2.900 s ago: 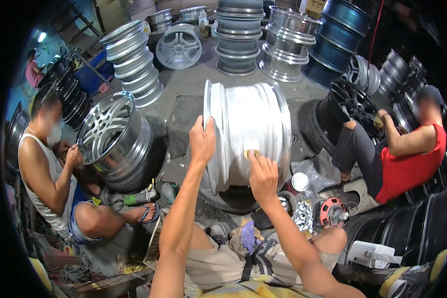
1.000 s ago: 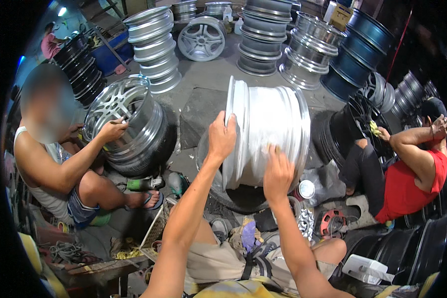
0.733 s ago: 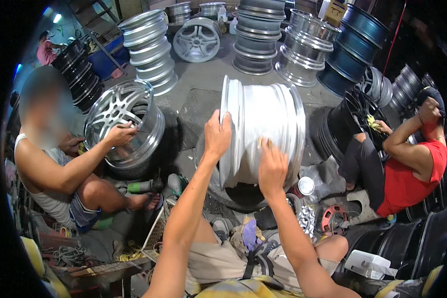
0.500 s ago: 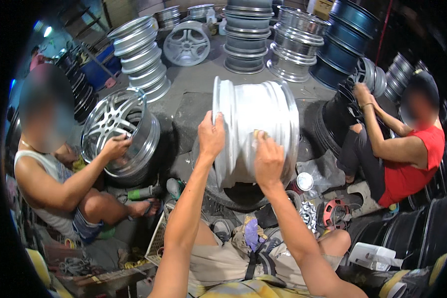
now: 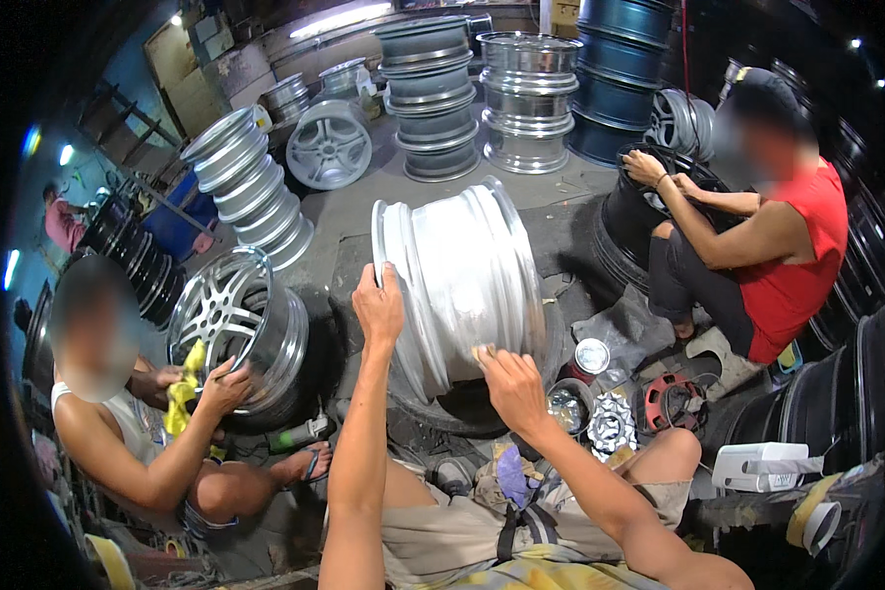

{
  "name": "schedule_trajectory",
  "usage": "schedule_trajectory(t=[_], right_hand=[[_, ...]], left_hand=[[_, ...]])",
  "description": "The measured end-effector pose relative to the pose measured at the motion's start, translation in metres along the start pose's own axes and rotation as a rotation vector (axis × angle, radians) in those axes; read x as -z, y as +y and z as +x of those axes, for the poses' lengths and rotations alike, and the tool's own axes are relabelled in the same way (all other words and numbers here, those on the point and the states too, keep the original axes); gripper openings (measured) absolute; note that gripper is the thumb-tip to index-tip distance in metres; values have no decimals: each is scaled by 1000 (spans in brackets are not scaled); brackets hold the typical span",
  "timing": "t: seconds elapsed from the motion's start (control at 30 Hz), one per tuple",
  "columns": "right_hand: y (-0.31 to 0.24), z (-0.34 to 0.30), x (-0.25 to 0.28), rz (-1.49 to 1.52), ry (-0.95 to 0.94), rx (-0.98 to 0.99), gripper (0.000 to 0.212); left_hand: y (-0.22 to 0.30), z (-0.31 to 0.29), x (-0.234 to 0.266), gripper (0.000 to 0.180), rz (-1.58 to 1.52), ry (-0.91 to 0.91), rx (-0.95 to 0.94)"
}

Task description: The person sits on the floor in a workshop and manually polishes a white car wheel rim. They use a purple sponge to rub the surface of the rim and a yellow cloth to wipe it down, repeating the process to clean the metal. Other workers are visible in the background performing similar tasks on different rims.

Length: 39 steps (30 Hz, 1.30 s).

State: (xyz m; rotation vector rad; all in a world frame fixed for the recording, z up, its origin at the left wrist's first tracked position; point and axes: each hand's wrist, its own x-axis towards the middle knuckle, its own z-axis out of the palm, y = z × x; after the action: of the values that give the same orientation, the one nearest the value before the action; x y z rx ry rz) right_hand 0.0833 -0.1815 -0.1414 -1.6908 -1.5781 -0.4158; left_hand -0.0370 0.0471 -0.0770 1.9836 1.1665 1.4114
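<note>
A silver wheel rim (image 5: 462, 285) stands on its edge in front of me, its pale barrel facing me, on top of a dark tyre-like base (image 5: 551, 369). My left hand (image 5: 379, 307) is closed around the rim's left lip, thumb toward the barrel. At the lower part of the barrel, my right hand (image 5: 516, 391) pinches a small tan pad (image 5: 481, 354) near the metal. Whether the pad is sponge or folded abrasive paper I cannot make out. A crumpled purple piece (image 5: 514, 476) lies between my legs.
At left a co-worker holds a yellow cloth (image 5: 181, 398) beside a spoked wheel (image 5: 228, 315). Another in red (image 5: 792, 265) works over a black wheel (image 5: 624, 221). A can (image 5: 590, 357), a silver part (image 5: 613, 423) and a red tool (image 5: 671, 401) lie at right. Stacked rims (image 5: 428, 98) stand behind.
My right hand has moved down the barrel with the pad, and the view has shifted. A yellow cloth now shows in the left co-worker's hands. The right co-worker's hands are now at the black wheel.
</note>
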Motion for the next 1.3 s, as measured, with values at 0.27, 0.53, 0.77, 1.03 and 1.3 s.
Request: schedule_trajectory(t=[0.27,0.53,0.77,1.03,1.3], right_hand=[[20,-113,59,251,-310,-167,31],[23,-140,62,405,-399,-344,25],[27,-144,57,434,-381,-385,24],[29,-153,33,429,-449,-392,26],[42,-161,33,378,-469,-478,25]], left_hand=[[35,2,7,58,563,-429,-865],[43,-37,13,89,783,-816,-1140],[-12,-159,53,83,843,-1256,-1255],[55,-67,14,86,838,-836,-1102],[1,-142,26,68,802,-1080,-1233]])
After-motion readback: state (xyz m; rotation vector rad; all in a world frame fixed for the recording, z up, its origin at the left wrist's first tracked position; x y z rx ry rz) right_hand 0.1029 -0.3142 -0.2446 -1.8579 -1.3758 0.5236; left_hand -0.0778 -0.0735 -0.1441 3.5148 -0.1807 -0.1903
